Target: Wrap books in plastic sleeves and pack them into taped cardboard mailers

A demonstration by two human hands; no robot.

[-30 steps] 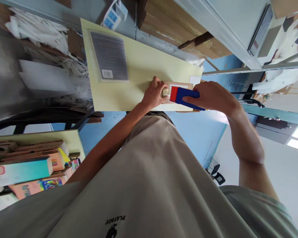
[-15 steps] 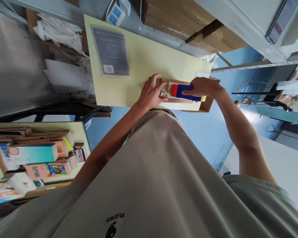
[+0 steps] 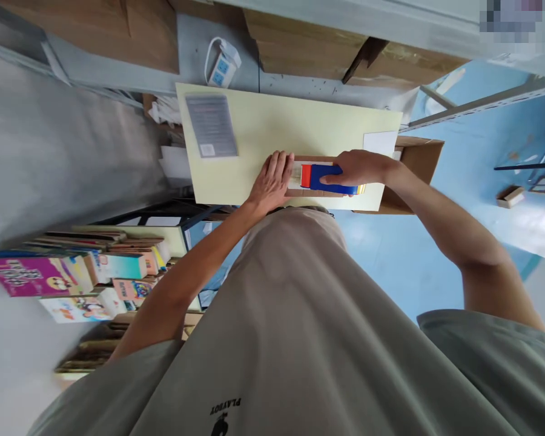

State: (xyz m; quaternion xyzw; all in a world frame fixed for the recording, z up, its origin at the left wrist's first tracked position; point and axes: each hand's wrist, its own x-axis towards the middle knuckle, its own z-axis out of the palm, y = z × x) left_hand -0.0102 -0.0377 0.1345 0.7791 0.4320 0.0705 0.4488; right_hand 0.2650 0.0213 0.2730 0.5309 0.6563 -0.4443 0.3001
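Observation:
My right hand [image 3: 361, 167] is closed round a blue and red tape dispenser [image 3: 329, 178], with some yellow showing at its right end. The dispenser lies lengthwise over a flat brown cardboard package [image 3: 315, 159], which has a pale strip along its middle. At the package's left end rests my left hand [image 3: 274, 175], its fingers stretched out side by side over the edge; the thumb is mostly hidden. Both hands are above a pale yellow tabletop [image 3: 263, 121].
A dark printed sheet [image 3: 212, 126] lies on the table's left part, and a white sheet [image 3: 379, 143] at its right end. An open cardboard box [image 3: 420, 169] stands beyond that end. Stacked books [image 3: 131, 264] are at lower left; a power strip [image 3: 224, 68] is behind the table.
My left hand has gone from a spread grip at the package's end to lying flatter, fingers together. The dispenser stays in my right hand. The whole view has shifted.

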